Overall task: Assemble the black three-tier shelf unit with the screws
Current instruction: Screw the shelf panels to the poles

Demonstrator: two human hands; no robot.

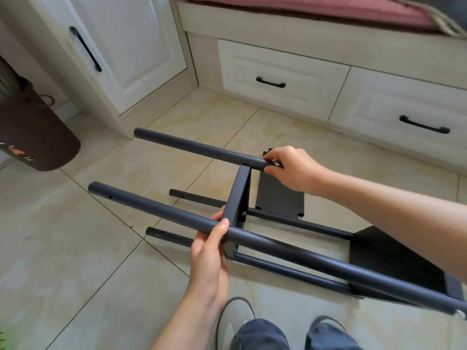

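Black metal fills the middle of your view: the shelf unit (pixel 237 198) lies on its side over the tiled floor (pixel 75 248), its four tubes running from lower right out toward the white cabinet (pixel 121 46). Your left hand (pixel 208 258) curls round the near upper tube (pixel 252 238), thumb laid over the top just beside the middle shelf panel (pixel 238 193) that stands edge-on between the two upper tubes. Your right hand (pixel 290 168) pinches a screw (pixel 277 163) at the far upper tube (pixel 197 147), fingers bent over it where that panel meets the tube. The hands are well apart, one at each end of the panel. A loose black shelf plate (pixel 280 195) lies flat on the floor beyond the frame, toward the drawers (pixel 278 79). Another panel (pixel 394 261) closes the frame at lower right. A brown bag (pixel 32 137) stands at the left edge.
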